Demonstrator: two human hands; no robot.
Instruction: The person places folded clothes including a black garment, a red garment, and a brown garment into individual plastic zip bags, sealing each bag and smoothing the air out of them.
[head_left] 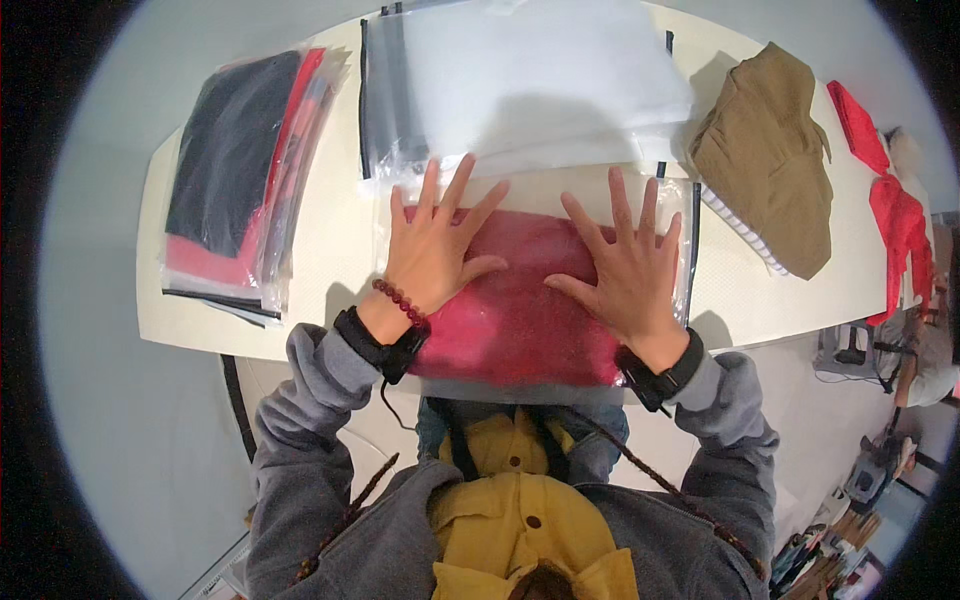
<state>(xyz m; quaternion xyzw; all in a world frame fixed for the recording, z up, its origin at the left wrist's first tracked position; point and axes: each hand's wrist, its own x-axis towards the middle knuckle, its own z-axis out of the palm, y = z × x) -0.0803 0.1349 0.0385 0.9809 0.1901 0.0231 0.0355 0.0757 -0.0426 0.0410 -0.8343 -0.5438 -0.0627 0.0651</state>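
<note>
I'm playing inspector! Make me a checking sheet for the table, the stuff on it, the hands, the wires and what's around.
Surface: cream table, holding bags and cloths.
Main things: dark red cloth inside a clear bag, lying flat.
Clutter: bagged dark and red cloths at left; whitish plastic bags at the far side; olive-brown cloth partly over a striped cloth at right; red cloths at the right edge.
Left hand: fingers spread over the bag.
Right hand: the same.
Cables: thin black cable hanging by the left wrist.
Surroundings: mixed items at lower right, too blurred to name.
</note>
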